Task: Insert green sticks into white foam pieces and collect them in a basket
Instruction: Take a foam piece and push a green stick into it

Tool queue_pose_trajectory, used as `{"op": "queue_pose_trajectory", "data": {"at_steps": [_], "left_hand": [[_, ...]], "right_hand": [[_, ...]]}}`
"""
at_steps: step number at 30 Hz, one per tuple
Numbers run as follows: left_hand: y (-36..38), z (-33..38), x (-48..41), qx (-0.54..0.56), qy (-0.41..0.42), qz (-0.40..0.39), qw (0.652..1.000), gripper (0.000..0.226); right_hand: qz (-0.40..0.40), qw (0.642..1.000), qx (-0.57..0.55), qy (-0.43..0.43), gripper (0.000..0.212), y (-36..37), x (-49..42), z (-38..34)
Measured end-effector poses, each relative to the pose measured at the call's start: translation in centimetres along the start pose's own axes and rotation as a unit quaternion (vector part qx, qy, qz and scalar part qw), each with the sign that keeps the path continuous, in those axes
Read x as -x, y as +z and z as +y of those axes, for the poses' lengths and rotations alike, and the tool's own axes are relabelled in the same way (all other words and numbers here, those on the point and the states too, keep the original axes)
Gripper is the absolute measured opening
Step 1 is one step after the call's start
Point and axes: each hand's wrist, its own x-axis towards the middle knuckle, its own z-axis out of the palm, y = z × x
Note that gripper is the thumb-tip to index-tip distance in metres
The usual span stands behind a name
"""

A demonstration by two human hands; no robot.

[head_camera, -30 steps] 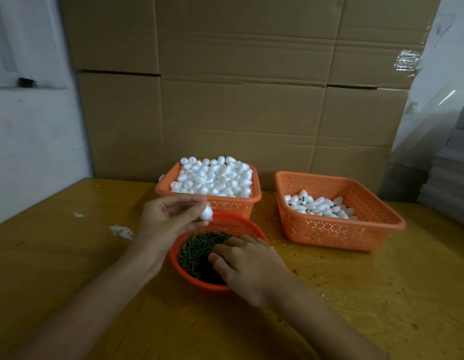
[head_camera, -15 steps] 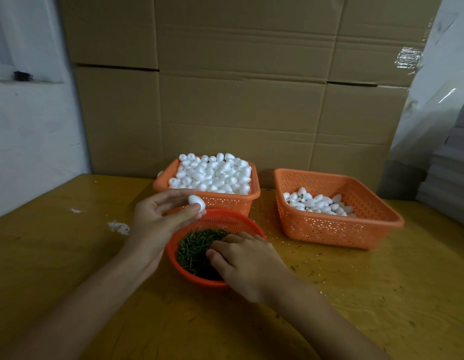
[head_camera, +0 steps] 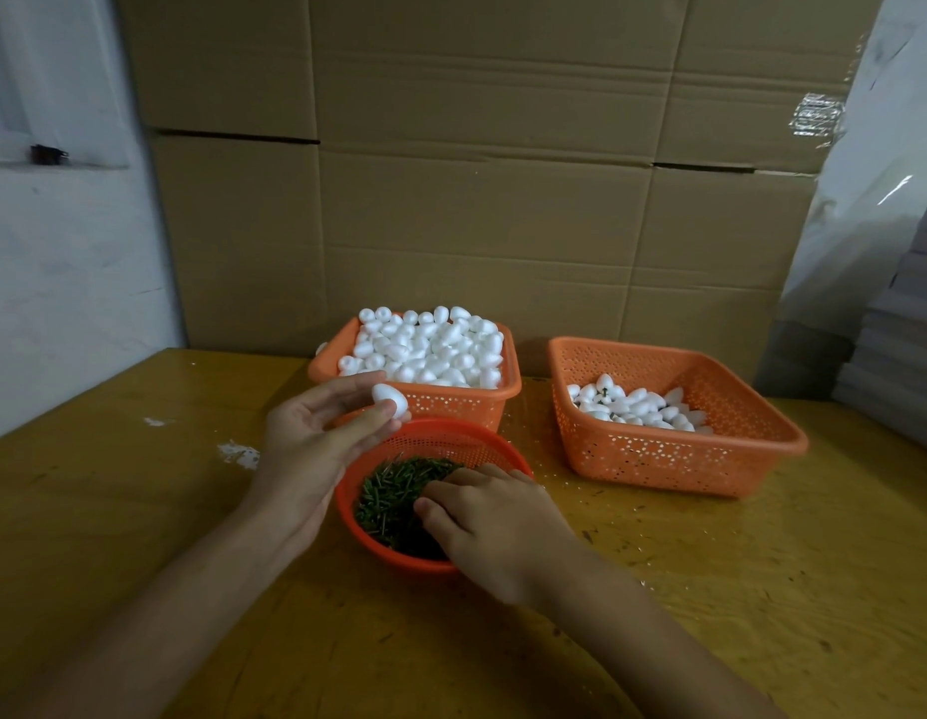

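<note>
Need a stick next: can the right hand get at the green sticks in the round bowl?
Likely yes: the right hand lies inside the open bowl, fingers on the green sticks; nothing covers them.

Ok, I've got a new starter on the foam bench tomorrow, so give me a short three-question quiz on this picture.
1. True or false: the left hand pinches a white egg-shaped foam piece.
2. The right hand reaches into: A) the round orange plastic bowl of short green sticks; B) a cardboard box; C) nothing.
3. Which holds fewer foam pieces: the square orange plastic basket behind the bowl or the square orange plastic basket on the right?

Key: 1 true. 2 A. 3 the one on the right.
</note>
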Motion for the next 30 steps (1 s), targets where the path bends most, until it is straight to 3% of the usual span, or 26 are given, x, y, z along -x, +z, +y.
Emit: {"op": "queue_pose_trajectory", "data": {"at_steps": [10,16,30], "left_hand": [[0.30,0.20,0.25,-0.035,0.019,-0.011,0.999,0.043],[0.20,0.00,0.22,-0.012,0.019,-0.006,1.000,0.032],[0.04,-0.23,0.22,-0.073,0.054,-0.041,0.995,0.026]], "right_hand": [[-0.008,1.000,0.006,0.002,0.047,-0.08,0.04,-0.06],[-0.008,1.000,0.003,0.002,0.047,-0.10,0.05,-0.02],[-0.011,1.000,0.006,0.003,0.047,-0.16,0.07,0.00]]}}
